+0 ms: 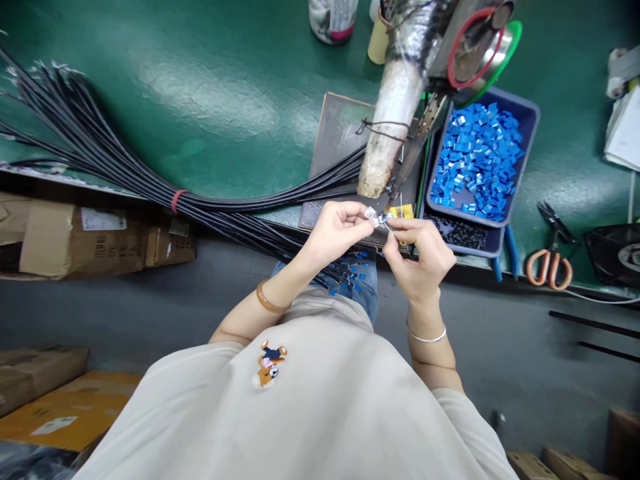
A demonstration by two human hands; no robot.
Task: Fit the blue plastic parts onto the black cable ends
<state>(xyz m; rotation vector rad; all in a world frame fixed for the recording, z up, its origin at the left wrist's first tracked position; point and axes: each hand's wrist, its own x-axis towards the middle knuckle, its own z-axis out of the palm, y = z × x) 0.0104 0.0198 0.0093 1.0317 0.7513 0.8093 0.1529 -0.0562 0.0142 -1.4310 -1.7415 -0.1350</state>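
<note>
Tiny glossy piece (371, 213), slim round black cables (125, 175)

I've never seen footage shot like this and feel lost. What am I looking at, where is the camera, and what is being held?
There is one camera, worn on the person's head and looking down, so you see their own chest and arms. No machine is involved, just two bare hands. The left hand and right hand pinch a small pale part between the fingertips; it is too small to identify. On the green bench lie a bundle of black cables bound with a red tie, a tray of blue pieces and orange-handled scissors. A wrapped pole rises just beyond the hands.
</note>
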